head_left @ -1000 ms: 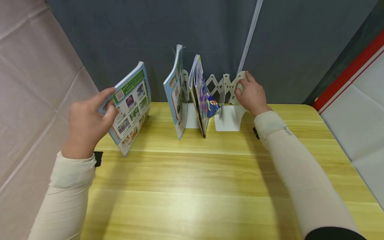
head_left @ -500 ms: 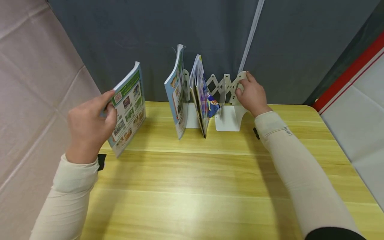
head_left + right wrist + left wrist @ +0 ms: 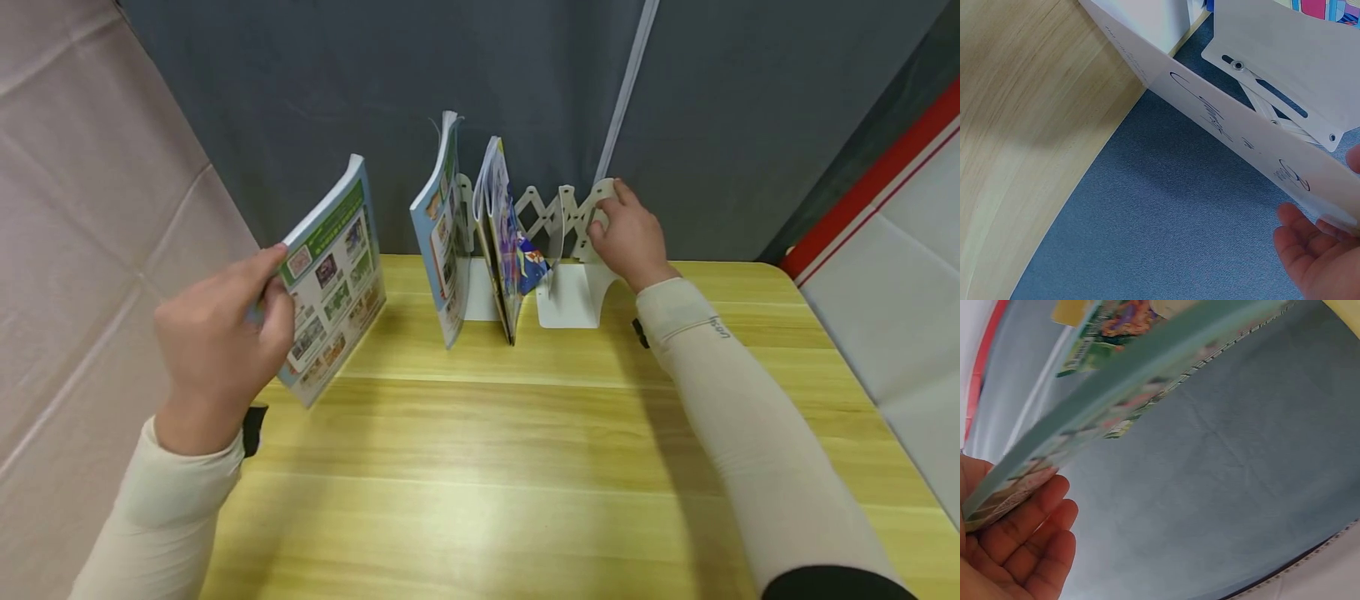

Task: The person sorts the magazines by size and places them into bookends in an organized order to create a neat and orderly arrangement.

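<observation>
The left hand (image 3: 217, 350) grips a booklet (image 3: 330, 275) tilted above the table (image 3: 480, 467), left of the rack (image 3: 558, 221) whose end plate the right hand (image 3: 630, 237) clasps; the thin booklet might slip or flop

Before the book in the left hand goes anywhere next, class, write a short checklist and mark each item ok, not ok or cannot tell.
1. Left hand has a firm grip on the book: ok.
2. Book clear of the table: cannot tell.
3. Right hand holds the end of the white rack: ok.
4. Two books stand upright in the rack: ok.
5. Empty slots show between those books and the right hand: ok.
</observation>
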